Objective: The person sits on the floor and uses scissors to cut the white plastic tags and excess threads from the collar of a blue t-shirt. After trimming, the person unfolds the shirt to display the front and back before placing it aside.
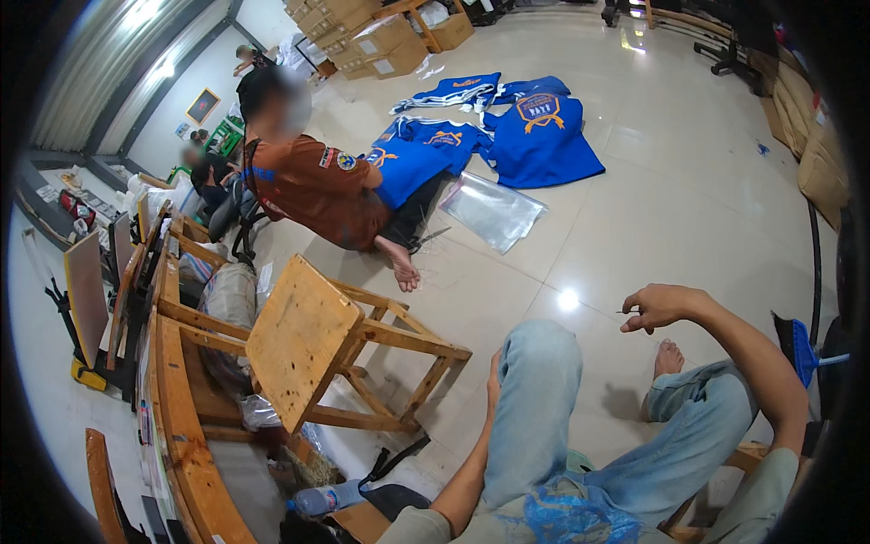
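Note:
My right hand point(659, 307) is raised above the floor beyond my right knee. A small thin object point(629, 312) sticks out between its fingers, too small to identify. My left hand point(495, 374) rests against the outer side of my raised left knee, in pale blue jeans point(537, 387); its fingers are mostly hidden behind the leg. A wooden stool point(306, 340), tilted in this view, is the thing nearest to that hand. Farther off, blue garments point(547, 146) with orange and white prints lie spread on the tiled floor, beside a stack of clear plastic bags point(495, 209).
A person point(312, 190) in a brown shirt sits on the floor by the garments, scissors point(431, 238) close behind. A wooden table frame point(177, 421) runs along the left. Cardboard boxes point(387, 44) are stacked at the back. A water bottle point(326, 498) lies low left; a blue dustpan point(805, 353) stands right.

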Tool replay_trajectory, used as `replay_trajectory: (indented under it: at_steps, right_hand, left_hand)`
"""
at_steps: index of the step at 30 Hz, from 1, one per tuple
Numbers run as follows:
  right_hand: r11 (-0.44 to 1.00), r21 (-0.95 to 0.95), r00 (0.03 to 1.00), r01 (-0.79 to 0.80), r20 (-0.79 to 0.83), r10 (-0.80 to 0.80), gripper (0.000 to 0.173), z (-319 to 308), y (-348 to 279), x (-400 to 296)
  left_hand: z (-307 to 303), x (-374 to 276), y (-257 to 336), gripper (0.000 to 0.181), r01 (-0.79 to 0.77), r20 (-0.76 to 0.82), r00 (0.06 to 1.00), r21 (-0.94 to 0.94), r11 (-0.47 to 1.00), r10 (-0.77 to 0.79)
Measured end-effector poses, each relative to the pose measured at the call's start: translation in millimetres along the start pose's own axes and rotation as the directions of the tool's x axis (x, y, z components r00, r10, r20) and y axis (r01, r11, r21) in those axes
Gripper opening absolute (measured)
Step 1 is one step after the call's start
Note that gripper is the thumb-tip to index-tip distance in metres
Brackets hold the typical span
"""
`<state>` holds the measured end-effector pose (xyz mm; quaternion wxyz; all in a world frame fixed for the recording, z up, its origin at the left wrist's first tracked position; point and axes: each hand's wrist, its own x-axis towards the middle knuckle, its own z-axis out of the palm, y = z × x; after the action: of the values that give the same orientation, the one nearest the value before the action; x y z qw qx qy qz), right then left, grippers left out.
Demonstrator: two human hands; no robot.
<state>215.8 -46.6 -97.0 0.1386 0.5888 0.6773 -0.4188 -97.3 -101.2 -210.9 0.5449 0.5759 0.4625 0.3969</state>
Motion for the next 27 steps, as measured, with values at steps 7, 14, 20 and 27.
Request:
replay_trajectory:
  at_steps: [7, 14, 20, 27]
  right_hand:
    - [0.999, -0.042, 1.0, -0.001, 0.001, 0.001, 0.061, -2.1, -5.0, -1.9]
    - [0.998, -0.061, 0.999, 0.028, -0.036, -0.03, 0.054, -3.5, -12.1, -8.6]
    - [0.998, -0.063, 1.0, -0.016, 0.006, 0.017, 0.062, -1.3, -4.8, -4.3]
    - [0.999, -0.05, 1.0, -0.015, -0.019, 0.014, 0.055, 1.0, -1.1, -1.1]
  left_hand:
    - [-9.4, 2.2, 5.8, 0.059, -0.014, 0.026, 1.0, 0.01, 1.0, 0.014]
    - [-33.3, -1.6, 10.9, 0.058, 0.003, 0.032, 0.999, 0.035, 0.999, -0.004]
    - [-44.6, -3.7, 11.3, 0.057, 0.015, 0.043, 0.999, 0.051, 0.999, -0.017]
    - [-22.0, -5.3, 6.0, 0.056, -0.006, 0.041, 0.999, 0.054, 0.999, 0.004]
